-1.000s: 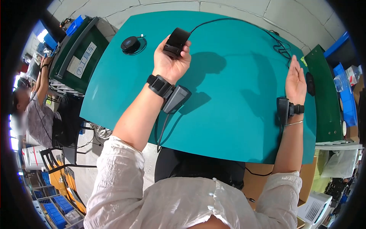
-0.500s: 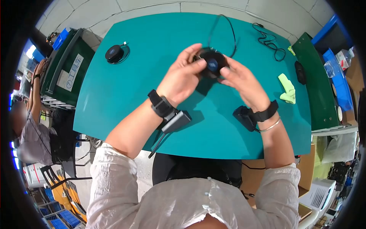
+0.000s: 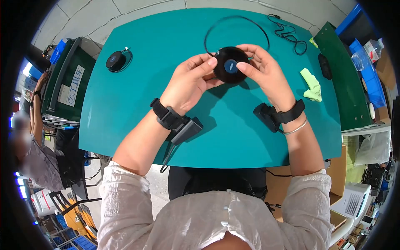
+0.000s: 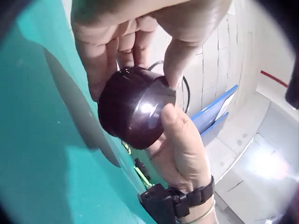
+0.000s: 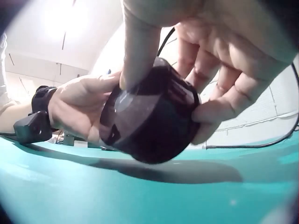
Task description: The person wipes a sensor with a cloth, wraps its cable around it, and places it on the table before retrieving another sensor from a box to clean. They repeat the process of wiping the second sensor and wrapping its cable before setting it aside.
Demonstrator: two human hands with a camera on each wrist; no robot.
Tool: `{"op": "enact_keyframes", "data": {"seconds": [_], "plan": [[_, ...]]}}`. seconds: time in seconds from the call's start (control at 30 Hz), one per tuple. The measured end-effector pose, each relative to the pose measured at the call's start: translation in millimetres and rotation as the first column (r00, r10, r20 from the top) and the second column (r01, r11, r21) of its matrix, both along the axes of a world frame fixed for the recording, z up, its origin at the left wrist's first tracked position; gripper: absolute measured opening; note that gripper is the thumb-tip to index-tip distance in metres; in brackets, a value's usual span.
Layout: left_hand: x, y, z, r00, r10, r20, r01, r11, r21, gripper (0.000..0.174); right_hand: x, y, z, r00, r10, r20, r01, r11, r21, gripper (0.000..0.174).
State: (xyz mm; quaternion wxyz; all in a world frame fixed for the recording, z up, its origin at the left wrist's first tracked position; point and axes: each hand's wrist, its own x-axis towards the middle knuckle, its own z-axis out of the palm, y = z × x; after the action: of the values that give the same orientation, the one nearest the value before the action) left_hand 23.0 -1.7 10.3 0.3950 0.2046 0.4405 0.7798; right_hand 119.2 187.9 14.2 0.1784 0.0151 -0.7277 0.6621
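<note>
A round black puck [image 3: 230, 65] with a blue centre and a thin black cable [image 3: 236, 17] is held above the teal table [image 3: 137, 104], slightly beyond its middle. My left hand [image 3: 209, 69] pinches its left rim with thumb and fingers. From the right, my right hand [image 3: 249, 62] holds it, thumb lying on the top face by the blue centre. The left wrist view shows the puck [image 4: 133, 107] edge-on between both hands. In the right wrist view the puck [image 5: 149, 116] hangs just above the table, fingers curled round its side.
A second black puck [image 3: 116, 61] with a coiled cable lies at the table's far left. A light green cloth [image 3: 312, 85] and a tangled black cable [image 3: 288, 32] lie to the right. A dark green board [image 3: 346, 83] borders the right edge, a green cart [image 3: 62, 83] the left.
One second ago my left hand alone held the puck up, while my right hand lay at the table's right side. The right hand has come over, and both hands now hold the puck face up.
</note>
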Motion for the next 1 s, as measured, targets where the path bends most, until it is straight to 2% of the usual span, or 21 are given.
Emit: {"op": "enact_keyframes", "data": {"seconds": [0.03, 0.13, 0.2, 0.27, 0.37, 0.4, 0.47, 0.5, 0.53, 0.57, 0.6, 0.63, 0.67, 0.7, 0.73, 0.77, 0.8, 0.87, 0.9, 0.93, 1.0], "plan": [[1.1, 3.1, -5.1, 0.997, 0.025, 0.071, -0.029, 0.998, 0.058, 0.032, 2.3, -1.7, 2.9, 0.998, 0.031, 0.056, -0.026, 0.996, -0.08, 0.051], [0.4, 7.6, -11.4, 0.987, 0.016, 0.159, -0.04, 0.987, 0.152, 0.031, 2.3, -1.5, -8.8, 0.987, 0.101, 0.127, -0.088, 0.991, -0.098, 0.051], [-1.6, 8.8, -15.0, 0.989, -0.001, 0.149, -0.022, 0.988, 0.153, 0.031, 2.5, -2.2, -10.0, 0.992, 0.073, 0.102, -0.068, 0.996, -0.055, 0.051], [-6.5, 6.0, -14.8, 0.998, 0.063, 0.005, -0.063, 0.998, 0.013, 0.038, 4.6, -5.1, -5.1, 0.999, 0.028, 0.017, -0.027, 0.998, -0.056, 0.049], [-10.3, 3.5, -15.3, 0.995, 0.001, -0.097, -0.009, 0.996, -0.085, 0.04, 4.4, -6.4, -3.2, 0.995, 0.07, -0.066, -0.082, 0.973, -0.215, 0.044], [-9.6, 3.0, -11.6, 0.994, -0.009, -0.106, 0.0, 0.996, -0.089, 0.04, 2.9, -3.8, -5.7, 0.995, 0.059, -0.075, -0.074, 0.973, -0.218, 0.044], [-7.4, 1.5, -1.5, 0.979, -0.199, -0.042, 0.184, 0.954, -0.237, 0.041, -0.8, 3.5, -13.5, 0.987, -0.027, -0.158, 0.027, 1.0, -0.006, 0.041], [-2.1, -0.2, 7.4, 0.977, -0.204, -0.057, 0.165, 0.902, -0.4, 0.038, 2.9, 4.7, -8.2, 0.986, -0.035, -0.163, 0.034, 0.999, -0.009, 0.041], [-1.8, -1.0, 12.0, 0.976, -0.209, -0.058, 0.168, 0.9, -0.402, 0.038, 8.8, 6.3, 0.2, 0.971, -0.168, -0.17, 0.213, 0.93, 0.3, 0.043], [-2.4, -3.0, 15.3, 0.969, -0.196, -0.152, 0.115, 0.897, -0.427, 0.04, 12.9, 6.9, 6.8, 0.934, -0.286, -0.214, 0.357, 0.738, 0.573, 0.044], [-2.6, -4.6, 17.0, 0.952, -0.185, -0.245, 0.059, 0.893, -0.445, 0.041, 14.2, 6.8, 9.6, 0.934, -0.287, -0.213, 0.358, 0.738, 0.572, 0.044], [0.9, -2.6, 16.9, 0.929, -0.033, -0.368, -0.105, 0.932, -0.347, 0.047, 15.5, 7.0, 11.7, 0.939, -0.258, -0.229, 0.345, 0.716, 0.608, 0.044], [5.3, -0.8, 19.3, 0.929, -0.033, -0.369, -0.104, 0.932, -0.346, 0.047, 16.0, 7.2, 12.9, 0.943, -0.227, -0.244, 0.332, 0.69, 0.643, 0.044], [10.6, 0.7, 24.2, 0.671, 0.056, -0.739, -0.311, 0.926, -0.213, 0.05, 16.3, 5.9, 13.0, 0.943, -0.226, -0.245, 0.332, 0.69, 0.643, 0.044], [14.2, 1.9, 27.1, 0.271, 0.129, -0.954, -0.438, 0.899, -0.003, 0.054, 16.8, 2.9, 13.2, 0.941, -0.154, -0.3, 0.326, 0.647, 0.689, 0.044], [15.0, 2.5, 23.8, 0.183, 0.123, -0.975, -0.448, 0.894, 0.029, 0.06, 17.0, -0.8, 13.7, 0.934, -0.077, -0.349, 0.323, 0.6, 0.732, 0.044], [10.9, 1.6, 16.8, 0.18, 0.124, -0.976, -0.449, 0.893, 0.03, 0.06, 17.3, -4.9, 14.0, 0.933, -0.075, -0.352, 0.324, 0.6, 0.731, 0.044], [2.0, 0.6, 3.4, 0.581, 0.007, -0.814, -0.237, 0.958, -0.161, 0.063, 18.4, -11.5, 14.4, 0.925, -0.014, -0.38, 0.312, 0.602, 0.735, 0.048], [6.7, 0.1, 11.9, 0.65, 0.008, -0.76, -0.222, 0.958, -0.179, 0.058, 19.0, -12.0, 14.3, 0.926, -0.025, -0.377, 0.3, 0.654, 0.695, 0.051], [6.9, -0.5, 12.6, 0.65, 0.01, -0.76, -0.223, 0.959, -0.177, 0.058, 18.4, -12.3, 16.1, 0.926, -0.023, -0.377, 0.3, 0.652, 0.696, 0.051], [7.1, -1.9, 13.2, 0.78, 0.1, -0.617, -0.181, 0.981, -0.07, 0.05, 18.1, -13.1, 20.0, 0.908, -0.092, -0.408, 0.333, 0.748, 0.573, 0.051]]}}
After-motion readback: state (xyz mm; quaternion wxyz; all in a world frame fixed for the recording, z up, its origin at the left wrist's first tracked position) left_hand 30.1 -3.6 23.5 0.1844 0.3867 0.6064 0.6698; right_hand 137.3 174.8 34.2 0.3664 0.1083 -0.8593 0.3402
